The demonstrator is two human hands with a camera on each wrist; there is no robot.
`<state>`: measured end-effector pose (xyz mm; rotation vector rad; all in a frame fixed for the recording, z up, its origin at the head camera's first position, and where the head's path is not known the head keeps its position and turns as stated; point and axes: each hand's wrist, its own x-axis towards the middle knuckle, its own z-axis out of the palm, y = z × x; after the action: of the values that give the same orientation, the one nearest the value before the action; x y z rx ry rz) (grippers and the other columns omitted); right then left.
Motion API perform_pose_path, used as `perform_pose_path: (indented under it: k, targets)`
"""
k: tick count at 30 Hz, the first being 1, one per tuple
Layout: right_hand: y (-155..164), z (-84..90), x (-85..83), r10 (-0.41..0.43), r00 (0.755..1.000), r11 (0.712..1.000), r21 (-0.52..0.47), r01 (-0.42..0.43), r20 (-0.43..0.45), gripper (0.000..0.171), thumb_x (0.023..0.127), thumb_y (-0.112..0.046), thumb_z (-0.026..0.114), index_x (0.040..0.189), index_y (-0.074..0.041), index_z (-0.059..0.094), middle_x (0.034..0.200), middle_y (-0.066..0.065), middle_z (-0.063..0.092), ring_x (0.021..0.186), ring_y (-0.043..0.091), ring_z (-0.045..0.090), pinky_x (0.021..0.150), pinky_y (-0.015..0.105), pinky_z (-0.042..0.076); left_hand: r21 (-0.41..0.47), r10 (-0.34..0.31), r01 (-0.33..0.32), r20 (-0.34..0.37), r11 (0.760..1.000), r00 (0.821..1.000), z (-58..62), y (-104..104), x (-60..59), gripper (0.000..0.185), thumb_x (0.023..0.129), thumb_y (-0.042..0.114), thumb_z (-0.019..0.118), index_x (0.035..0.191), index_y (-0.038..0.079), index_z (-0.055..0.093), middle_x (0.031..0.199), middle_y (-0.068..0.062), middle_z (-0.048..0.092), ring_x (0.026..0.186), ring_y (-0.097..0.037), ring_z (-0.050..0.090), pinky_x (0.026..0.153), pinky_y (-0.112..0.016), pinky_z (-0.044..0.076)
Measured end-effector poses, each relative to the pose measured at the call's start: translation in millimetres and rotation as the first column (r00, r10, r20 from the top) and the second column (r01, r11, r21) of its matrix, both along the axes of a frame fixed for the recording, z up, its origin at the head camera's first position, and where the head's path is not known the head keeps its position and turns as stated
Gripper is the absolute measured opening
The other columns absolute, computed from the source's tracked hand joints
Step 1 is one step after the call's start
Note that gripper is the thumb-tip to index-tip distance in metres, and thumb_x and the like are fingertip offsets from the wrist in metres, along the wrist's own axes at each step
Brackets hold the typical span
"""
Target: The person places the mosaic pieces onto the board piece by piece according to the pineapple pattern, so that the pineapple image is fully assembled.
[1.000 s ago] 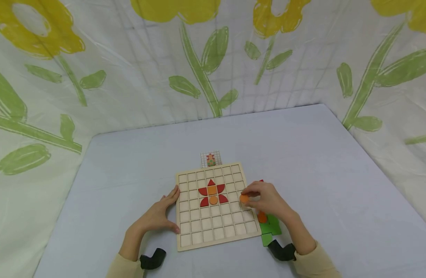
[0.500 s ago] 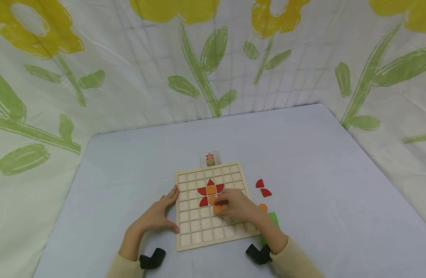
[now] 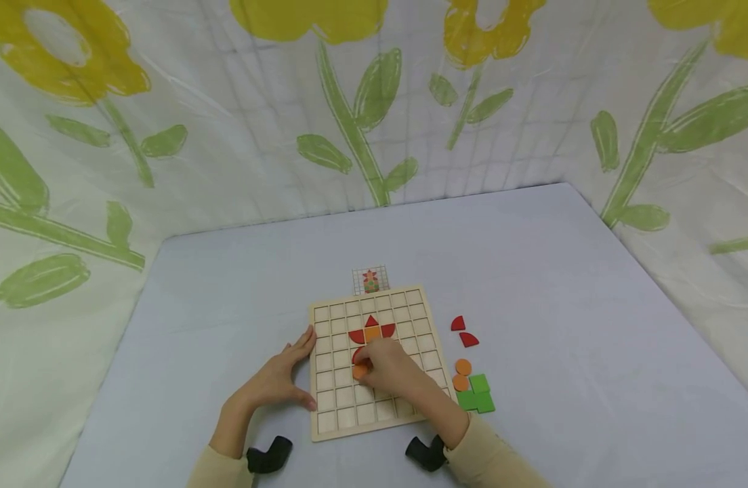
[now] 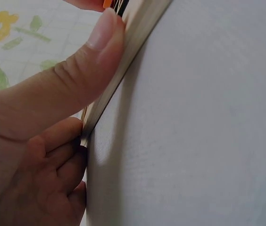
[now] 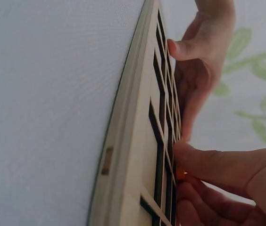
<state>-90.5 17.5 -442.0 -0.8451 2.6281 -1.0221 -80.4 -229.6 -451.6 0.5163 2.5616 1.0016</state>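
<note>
A wooden grid board (image 3: 346,415) lies on the table. At its left edge rests my left hand (image 3: 278,375), fingers spread, thumb touching the rim; the left wrist view shows this thumb (image 4: 102,40) against the board's side. My right hand (image 3: 391,367) reaches over the middle of the board and pinches an orange disc (image 3: 360,371) at a cell left of centre. On the board sit a red triangle (image 3: 370,320), an orange square (image 3: 372,333) and red quarter circles (image 3: 356,336). My right hand hides the cells beneath it.
Right of the board lie two red quarter circles (image 3: 469,339), two orange discs (image 3: 463,367) and several green squares (image 3: 480,383). A small printed pattern card (image 3: 380,276) touches the board's far edge. A flower-printed curtain (image 3: 227,135) hangs behind the table.
My right hand has carried the orange disc leftward from the board's right edge to a cell left of centre. My left hand has stayed at the left edge.
</note>
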Motion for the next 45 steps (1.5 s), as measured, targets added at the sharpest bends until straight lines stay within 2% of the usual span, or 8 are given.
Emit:
perform_pose_path:
  k: [10,15,22,25,31,38,45]
  targets:
    - [-1.3,1.9,1.6,-0.034,0.999,0.998,0.061,0.032,0.041,0.019,0.074,-0.003,0.082,0.092,-0.003,0.075,0.084,0.0,0.068,0.077,0.009,0.056,0.065,0.018,0.05,-0.005,-0.003,0.002,-0.006,1.0,1.0,-1.9,-0.7,-2.5,0.122,0.054,0.029,0.093,0.149,-0.008,0.026,0.157,-0.022,0.016,0.143,-0.042,0.018,0.116,-0.055,0.013]
    - [-0.9,3.5,2.3,-0.05,0.998,0.997,0.063,0.047,0.047,0.018,0.075,-0.004,0.081,0.092,-0.004,0.076,0.085,0.0,0.069,0.08,0.011,0.059,0.07,0.021,0.053,-0.01,-0.004,0.004,-0.008,1.0,1.0,-2.8,-0.8,-3.3,0.122,0.054,0.03,0.093,0.149,-0.008,0.026,0.157,-0.022,0.016,0.143,-0.041,0.018,0.116,-0.055,0.013]
    - [5.0,10.8,3.9,-0.119,0.985,0.992,0.043,0.115,0.122,0.018,0.078,-0.007,0.08,0.096,-0.007,0.077,0.087,-0.003,0.071,0.081,0.011,0.059,0.071,0.023,0.053,-0.012,0.007,-0.007,-0.004,1.0,1.0,-1.3,-1.4,-2.3,0.122,0.054,0.029,0.094,0.148,-0.008,0.026,0.157,-0.022,0.016,0.143,-0.042,0.018,0.116,-0.055,0.014]
    - [12.2,13.3,3.7,-0.124,0.986,0.992,0.041,0.12,0.112,0.021,0.078,-0.008,0.08,0.099,-0.006,0.076,0.09,-0.001,0.072,0.083,0.013,0.061,0.073,0.026,0.054,-0.01,0.009,-0.009,-0.005,1.0,1.0,-1.2,-1.3,-2.2,0.122,0.054,0.029,0.094,0.148,-0.008,0.026,0.157,-0.022,0.016,0.143,-0.042,0.018,0.116,-0.056,0.014]
    - [40.9,14.6,2.9,-0.145,0.982,0.989,-0.009,0.147,0.12,0.021,0.077,-0.005,0.08,0.098,-0.003,0.076,0.094,0.004,0.072,0.085,0.018,0.064,0.075,0.031,0.056,-0.018,0.004,-0.004,-0.011,1.0,1.0,-1.8,0.0,-2.6,0.122,0.053,0.03,0.094,0.148,-0.008,0.026,0.157,-0.022,0.017,0.143,-0.042,0.019,0.116,-0.055,0.015]
    - [102.2,8.9,7.4,-0.199,0.965,0.972,-0.091,0.217,0.171,0.022,0.078,-0.005,0.079,0.098,0.001,0.074,0.095,0.006,0.072,0.083,0.017,0.064,0.072,0.027,0.056,-0.013,0.002,-0.002,-0.01,1.0,1.0,-2.1,0.8,-2.0,0.122,0.053,0.03,0.094,0.148,-0.009,0.027,0.157,-0.023,0.018,0.142,-0.042,0.02,0.116,-0.055,0.015]
    - [150.6,6.5,23.7,-0.314,0.927,0.938,-0.085,0.336,0.204,0.022,0.078,-0.006,0.079,0.099,0.0,0.074,0.094,0.005,0.072,0.086,0.022,0.067,0.075,0.028,0.058,-0.012,0.01,-0.01,-0.007,1.0,1.0,-3.7,0.2,-1.4,0.123,0.052,0.03,0.094,0.148,-0.009,0.027,0.157,-0.023,0.017,0.142,-0.043,0.019,0.116,-0.056,0.015]
